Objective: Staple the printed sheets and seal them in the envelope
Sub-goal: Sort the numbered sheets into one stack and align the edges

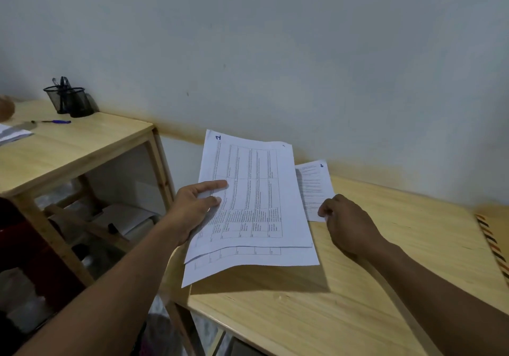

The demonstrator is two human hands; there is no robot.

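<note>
My left hand (197, 209) grips a small stack of printed sheets (256, 207) by their left edge, thumb on top, and holds them raised above the wooden table (385, 259). The top sheet carries a table of text and a blue handwritten number at its upper corner. My right hand (348, 223) pinches the near edge of another printed sheet (315, 187) that lies on the table, partly hidden behind the stack. An envelope (494, 248) with a striped border lies at the table's far right edge, mostly out of frame. No stapler is in view.
A second, higher wooden table (68, 146) stands to the left with a black mesh pen holder (68, 101), a blue pen (56, 121) and some papers (13, 132). Under it are shelves with clutter. A pale wall runs behind both tables.
</note>
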